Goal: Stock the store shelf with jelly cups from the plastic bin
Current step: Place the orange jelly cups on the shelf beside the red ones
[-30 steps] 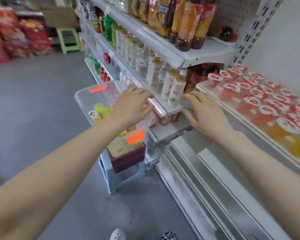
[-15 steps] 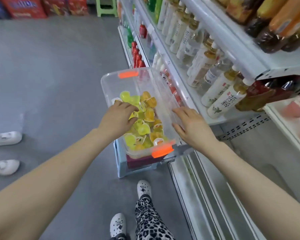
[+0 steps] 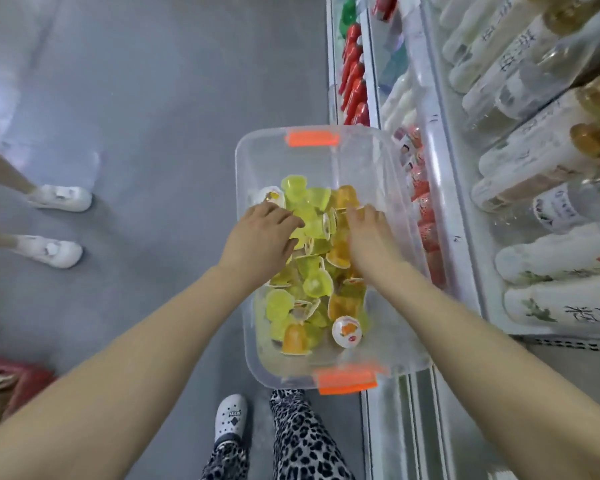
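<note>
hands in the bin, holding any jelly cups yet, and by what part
Cannot tell: left hand and right hand curl over the jelly cups, none lifted.

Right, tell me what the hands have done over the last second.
The right hand left the shelf and the left hand left the rim; both went down into the plastic bin, the left onto green jelly cups, the right onto orange jelly cups. Whether either grips one cannot be told. The bin stayed beside the shelf.

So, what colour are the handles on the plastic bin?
Bright orange: both handles of the plastic bin, clearest in the head view.
</note>
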Demonstrator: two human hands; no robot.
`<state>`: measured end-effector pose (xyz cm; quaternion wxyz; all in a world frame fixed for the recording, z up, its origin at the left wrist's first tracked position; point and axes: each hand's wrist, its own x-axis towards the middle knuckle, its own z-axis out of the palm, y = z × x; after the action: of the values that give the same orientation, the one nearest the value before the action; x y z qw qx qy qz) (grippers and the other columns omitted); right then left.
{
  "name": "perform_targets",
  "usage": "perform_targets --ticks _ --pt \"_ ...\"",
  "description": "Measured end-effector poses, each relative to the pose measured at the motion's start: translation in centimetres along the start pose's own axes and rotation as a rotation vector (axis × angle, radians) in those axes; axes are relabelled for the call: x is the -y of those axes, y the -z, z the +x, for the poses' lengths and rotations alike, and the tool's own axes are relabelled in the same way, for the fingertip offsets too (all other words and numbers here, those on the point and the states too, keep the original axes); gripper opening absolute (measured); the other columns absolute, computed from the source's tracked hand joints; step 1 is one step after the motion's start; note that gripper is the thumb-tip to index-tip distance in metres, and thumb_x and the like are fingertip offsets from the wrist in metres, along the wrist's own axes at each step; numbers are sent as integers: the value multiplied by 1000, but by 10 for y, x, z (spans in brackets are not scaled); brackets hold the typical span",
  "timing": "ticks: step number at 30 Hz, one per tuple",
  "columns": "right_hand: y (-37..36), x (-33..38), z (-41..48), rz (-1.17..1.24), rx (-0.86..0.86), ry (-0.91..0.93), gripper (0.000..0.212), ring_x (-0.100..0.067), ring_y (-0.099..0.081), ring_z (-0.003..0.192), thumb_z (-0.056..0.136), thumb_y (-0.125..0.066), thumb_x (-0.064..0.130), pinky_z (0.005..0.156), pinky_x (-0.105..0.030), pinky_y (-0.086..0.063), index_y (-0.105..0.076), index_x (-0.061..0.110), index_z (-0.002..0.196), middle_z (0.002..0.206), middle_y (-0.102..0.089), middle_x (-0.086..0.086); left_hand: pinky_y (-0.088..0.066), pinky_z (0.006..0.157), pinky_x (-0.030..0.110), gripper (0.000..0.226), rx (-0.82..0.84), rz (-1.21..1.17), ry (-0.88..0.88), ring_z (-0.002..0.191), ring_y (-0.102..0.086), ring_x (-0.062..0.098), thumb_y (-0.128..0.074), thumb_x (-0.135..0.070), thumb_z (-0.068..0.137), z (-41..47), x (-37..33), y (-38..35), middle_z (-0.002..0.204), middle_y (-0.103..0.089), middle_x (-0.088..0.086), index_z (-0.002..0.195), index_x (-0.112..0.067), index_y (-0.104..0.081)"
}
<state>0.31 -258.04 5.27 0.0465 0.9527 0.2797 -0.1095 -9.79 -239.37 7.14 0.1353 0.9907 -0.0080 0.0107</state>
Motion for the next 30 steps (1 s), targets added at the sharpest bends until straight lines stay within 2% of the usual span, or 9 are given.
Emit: perform_targets --ticks 3,8,11,15,20,22,25,27,30 --pt "-10 4 23 -103 60 1 52 -36 -47 113 88 -40 -3 95 -38 -39 -35 3 139 126 -46 -26 -41 97 39 26 -4 11 6 109 -57 30 -65 -26 88 0 2 -2 110 -68 1 113 -17 -68" --pt "-22 5 41 -183 64 10 48 -35 -49 109 90 -39 -2 94 -38 -38 -36 4 137 120 -52 -23 -37 100 36 27 -10 37 -4 108 -56 27 -63 -29 89 0 5 -6 108 -68 -1 113 -20 -68" --pt "-26 4 41 -108 96 10 45 -35 -49 109 92 -44 0 94 -39 -40 -38 8 136 122 -53 -21 -40 95 36 26 -20 53 -8 105 -57 26 -64 -31 88 0 6 -9 107 -69 -3 111 -21 -68" --pt "-18 0 26 23 41 -11 40 -35 -49 110 93 -50 8 88 -39 -42 -44 8 132 123 -53 -18 -39 95 36 29 18 79 -16 108 -55 24 -60 -33 90 1 7 -8 111 -67 -4 116 -22 -65" --pt "9 -9 -22 81 0 40 41 -31 -52 98 88 -56 20 72 -36 -39 -45 9 126 116 -52 -14 -37 97 35 39 148 182 -34 116 -50 24 -53 -41 93 7 3 -6 126 -58 -5 129 -26 -54" --pt "18 -15 -42 73 -15 58 37 -30 -53 95 87 -59 23 68 -35 -37 -47 12 121 112 -52 -11 -41 93 35 41 182 181 -52 118 -49 25 -55 -38 93 23 1 -4 128 -56 -3 132 -25 -51" --pt "25 -22 -66 105 -29 93 37 -29 -53 93 84 -60 23 68 -38 -47 -50 14 119 108 -52 -9 -45 91 38 40 222 204 -69 121 -46 27 -55 -29 95 66 -3 -7 132 -52 1 134 -21 -49" --pt "22 -26 -75 115 -32 126 36 -29 -53 97 84 -59 25 72 -42 -51 -53 13 118 109 -53 -9 -47 93 39 41 245 197 -112 123 -44 28 -55 -16 95 96 -8 -16 135 -49 3 135 -20 -48" --pt "12 -30 -80 76 -52 168 34 -30 -56 96 83 -62 25 74 -42 -51 -58 11 114 109 -57 -9 -41 101 38 54 264 186 -260 132 -38 27 -51 1 91 129 -18 -40 145 -43 4 141 -17 -43"
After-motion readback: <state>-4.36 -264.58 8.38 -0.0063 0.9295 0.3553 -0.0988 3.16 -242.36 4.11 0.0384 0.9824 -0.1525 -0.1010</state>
